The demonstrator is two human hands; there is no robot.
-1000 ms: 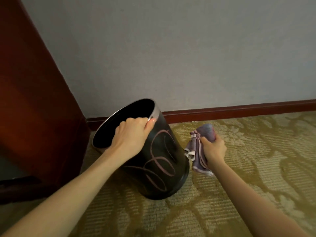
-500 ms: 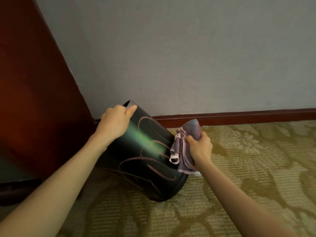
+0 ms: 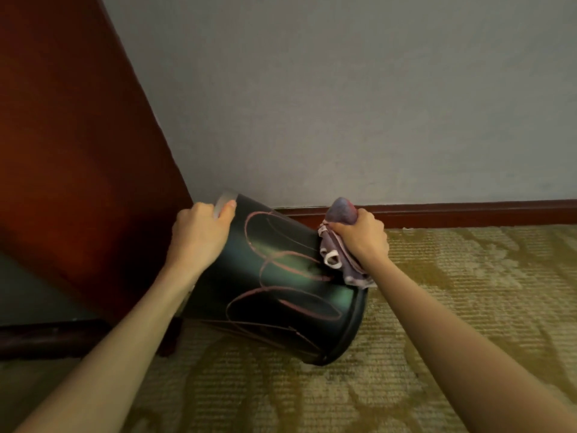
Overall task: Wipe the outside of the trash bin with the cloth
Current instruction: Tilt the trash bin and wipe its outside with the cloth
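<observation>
Black and glossy, with looping pink lines drawn over its side, the trash bin [image 3: 274, 285] lies tipped steeply to the left on a patterned olive carpet [image 3: 452, 307], its base rim low at the near right and its mouth turned toward the reddish-brown wooden panel [image 3: 71, 145] on the left. A person's left hand [image 3: 199, 235] is closed over the bin's pale metal rim [image 3: 223, 201] at the far left, fingers curled around the edge and thumb lying along the outside wall. The right hand [image 3: 362, 237] is clenched around a bunched purple cloth [image 3: 338, 242] with white edging, pressing it against the bin's outer wall on the upper right side, close to the base. One end of the cloth sticks up above the fist; the rest hangs below it onto the bin. Behind, a grey wall [image 3: 343, 95] meets the floor along a dark red skirting board [image 3: 468, 212]. Both bare forearms reach in from the near edge.
</observation>
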